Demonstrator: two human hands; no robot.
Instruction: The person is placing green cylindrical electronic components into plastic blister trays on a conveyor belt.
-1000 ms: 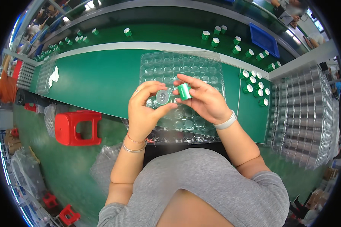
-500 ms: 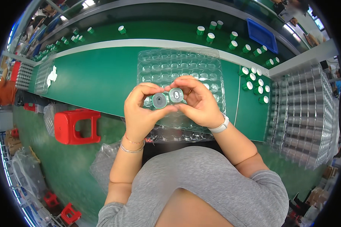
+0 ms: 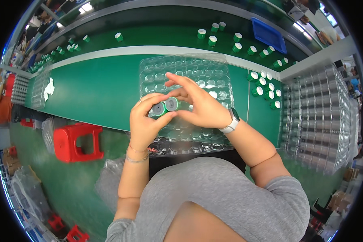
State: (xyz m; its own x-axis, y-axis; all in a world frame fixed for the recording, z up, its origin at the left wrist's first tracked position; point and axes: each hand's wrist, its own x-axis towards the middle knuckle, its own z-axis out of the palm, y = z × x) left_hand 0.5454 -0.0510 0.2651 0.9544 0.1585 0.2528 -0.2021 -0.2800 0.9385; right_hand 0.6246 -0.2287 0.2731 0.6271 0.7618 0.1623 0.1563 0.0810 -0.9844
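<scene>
left hand [image 3: 144,120], right hand [image 3: 203,108], 2 green cylinders [image 3: 172,104] between them, adjacent

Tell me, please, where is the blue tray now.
In the head view, the blue tray lies at upper right, beyond the pale ledge, beside several green cylinders.

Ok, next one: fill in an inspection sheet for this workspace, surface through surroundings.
Surface: green tabletop, partly covered by a clear moulded tray.
Work items: two green cylinders side by side, grey ends facing the camera.
Clutter: crumpled white item at left; white-topped green cylinders at right.
Hands: left hand closed around the pair; right hand at their right side, grip unclear.
Cables: nothing seen.
Surroundings: red stool at left, stacked clear trays at right, blue tray beyond the tabletop.
</scene>
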